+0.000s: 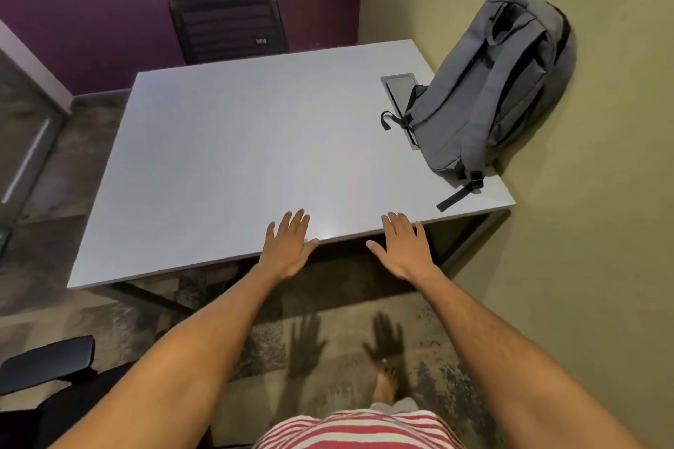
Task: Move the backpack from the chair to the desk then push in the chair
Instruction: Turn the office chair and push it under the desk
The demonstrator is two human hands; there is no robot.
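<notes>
A grey backpack [499, 91] stands on the right side of the white desk [237, 157], leaning against the green wall, straps facing me. My left hand [290, 246] and my right hand [405, 248] hover palm down over the desk's near edge, fingers spread, holding nothing. A black chair [47, 364] shows only an armrest and part of its seat at the lower left, beside my left arm and away from the desk's edge.
A second black chair [228, 27] sits at the desk's far side against the purple wall. A metal cable hatch [399, 87] lies in the desk by the backpack. Patterned carpet [328, 339] lies under me. A glass door [25, 142] is on the left.
</notes>
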